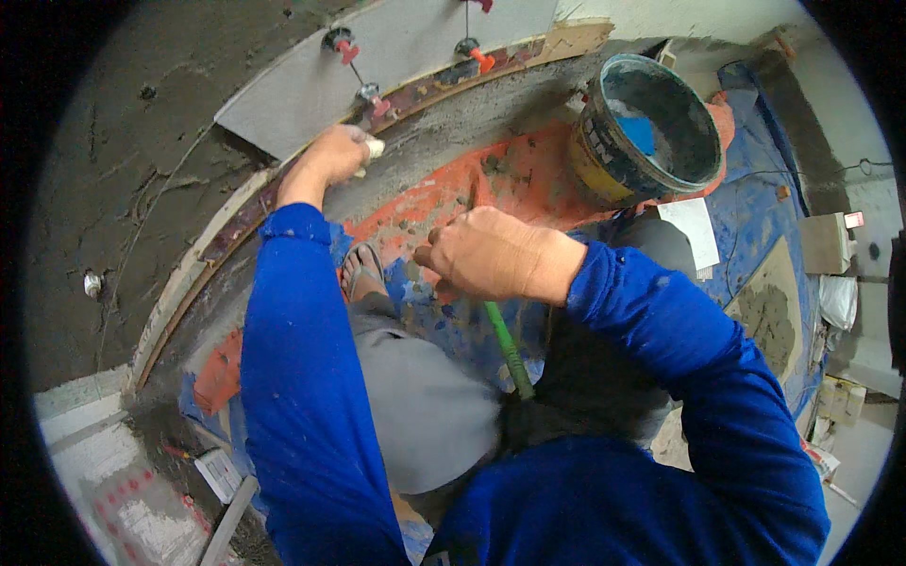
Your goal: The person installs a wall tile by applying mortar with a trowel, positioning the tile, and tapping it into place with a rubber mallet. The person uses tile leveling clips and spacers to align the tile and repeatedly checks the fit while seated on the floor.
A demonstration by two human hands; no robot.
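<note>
My left hand [326, 162] is closed at the curved edge strip [200, 247], just below the corner of a light grey tile [283, 104]. A small cream-coloured piece [375, 149] shows at its fingertips; its kind is unclear. My right hand [505, 253] is a fist over my lap, with its fingers curled out of sight. From beneath that fist a green handle [510, 349] runs down between my legs; I cannot tell whether the fist grips it. Red-knobbed tile levelling clips [347, 49] stand along the tile's edge.
Wet grey mortar [142, 160] covers the surface at left. A dirty black bucket [604, 156] with a blue item [637, 134] inside stands at the far right, beside orange sheeting [538, 170]. Blue tarp [746, 241], white paper [692, 231] and a mortar-smeared board [769, 307] lie to the right.
</note>
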